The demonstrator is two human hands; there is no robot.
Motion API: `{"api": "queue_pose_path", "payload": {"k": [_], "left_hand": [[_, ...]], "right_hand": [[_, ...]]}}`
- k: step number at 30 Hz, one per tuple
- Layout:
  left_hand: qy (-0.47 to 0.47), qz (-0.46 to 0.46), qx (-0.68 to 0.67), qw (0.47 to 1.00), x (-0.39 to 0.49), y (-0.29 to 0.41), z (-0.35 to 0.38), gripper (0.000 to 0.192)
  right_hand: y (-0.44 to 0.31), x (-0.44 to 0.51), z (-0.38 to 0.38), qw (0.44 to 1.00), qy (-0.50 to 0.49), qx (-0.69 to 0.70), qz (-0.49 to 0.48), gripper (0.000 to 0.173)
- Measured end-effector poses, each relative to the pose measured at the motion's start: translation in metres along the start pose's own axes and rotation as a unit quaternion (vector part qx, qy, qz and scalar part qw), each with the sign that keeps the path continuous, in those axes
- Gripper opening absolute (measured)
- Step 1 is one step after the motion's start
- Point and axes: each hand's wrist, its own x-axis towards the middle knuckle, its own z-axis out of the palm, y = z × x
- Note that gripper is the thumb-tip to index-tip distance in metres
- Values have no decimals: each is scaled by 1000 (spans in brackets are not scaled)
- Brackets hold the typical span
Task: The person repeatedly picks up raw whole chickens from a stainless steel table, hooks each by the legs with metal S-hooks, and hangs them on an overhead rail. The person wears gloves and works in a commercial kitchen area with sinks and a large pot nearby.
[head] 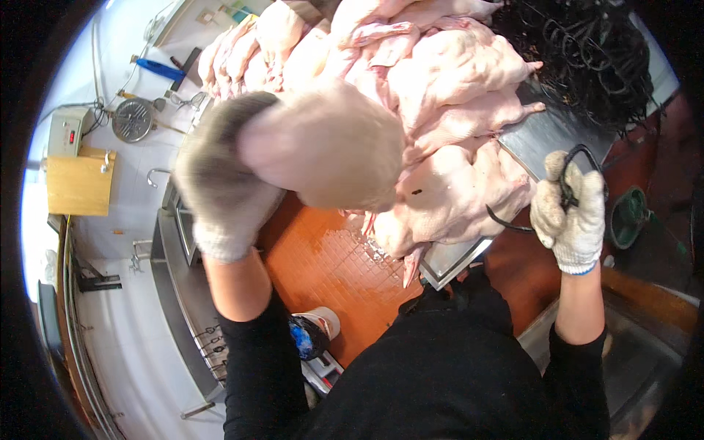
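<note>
My left hand (220, 181), in a soiled white knit glove, is raised above the floor and blurred by motion. It grips a pale plucked poultry carcass (335, 148), also blurred. The grip point itself is hidden. My right hand (575, 214), gloved too, is closed around a black curved hook (509, 224); a dark loop rises over its fingers. Between the hands, more plucked carcasses, probably ducks (445, 198), lie heaped on a stainless steel table (561, 135). The nearest one hangs over the table's edge, a small dark speck on its skin.
A tangled heap of black hooks (594, 66) covers the table's far right. On the left stand a steel counter (181, 308) and a wall with a hanging strainer (132, 120). A white bucket (324, 322) sits on the wet red tile floor (352, 247). A green round container (630, 217) is at right.
</note>
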Motion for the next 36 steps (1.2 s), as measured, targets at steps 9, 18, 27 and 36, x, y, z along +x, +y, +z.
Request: {"api": "queue_pose_path", "payload": {"k": [9, 18, 27, 36], "left_hand": [[-235, -59, -159, 957, -48, 83, 173, 55], [-322, -31, -185, 928, -24, 87, 202, 61], [-350, -134, -237, 896, -27, 90, 207, 70], [-378, -199, -323, 844, -27, 85, 213, 65]], "right_hand": [[2, -3, -33, 885, -21, -380, -267, 32], [-3, -7, -30, 936, 101, -319, -112, 25], [0, 16, -32, 991, 74, -107, 15, 27], [-5, 25, -6, 984, 147, 2, 96, 28]]}}
